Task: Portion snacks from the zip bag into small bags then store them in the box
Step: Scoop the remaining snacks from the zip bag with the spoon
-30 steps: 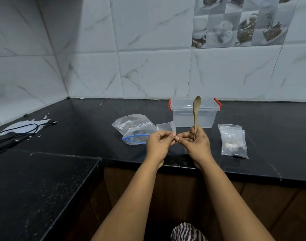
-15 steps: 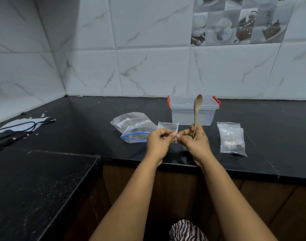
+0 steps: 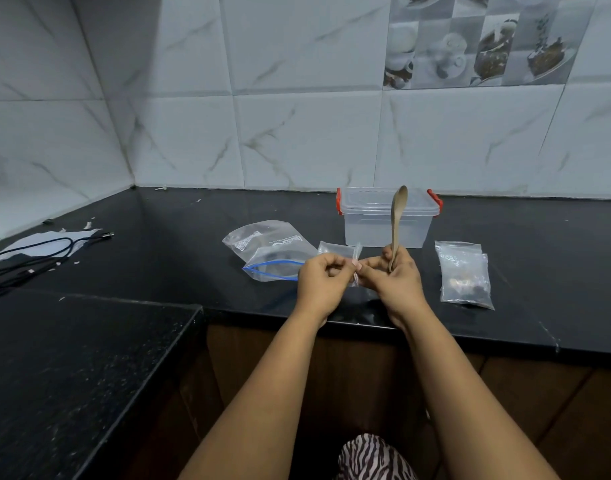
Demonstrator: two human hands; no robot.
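My left hand [image 3: 323, 282] and my right hand [image 3: 394, 282] meet over the counter's front edge, both pinching the top of a small clear bag [image 3: 356, 258] that stands edge-on between the fingertips. The right hand also grips a wooden spoon [image 3: 397, 220], upright with its bowl at the top. A large zip bag [image 3: 273, 252] with a blue seal lies flat to the left. The clear box [image 3: 389, 220] with red clips stands behind my hands, lid on. A small filled bag [image 3: 465, 275] with dark snacks lies to the right.
The black counter [image 3: 158, 244] runs along a tiled wall and turns toward me on the left. Black cables on a white sheet [image 3: 37, 251] lie at the far left. Another small clear bag [image 3: 335, 249] lies flat behind my hands.
The small bag has risen a little between my fingertips and now shows edge-on. My hands stay together at the same spot; the spoon remains upright.
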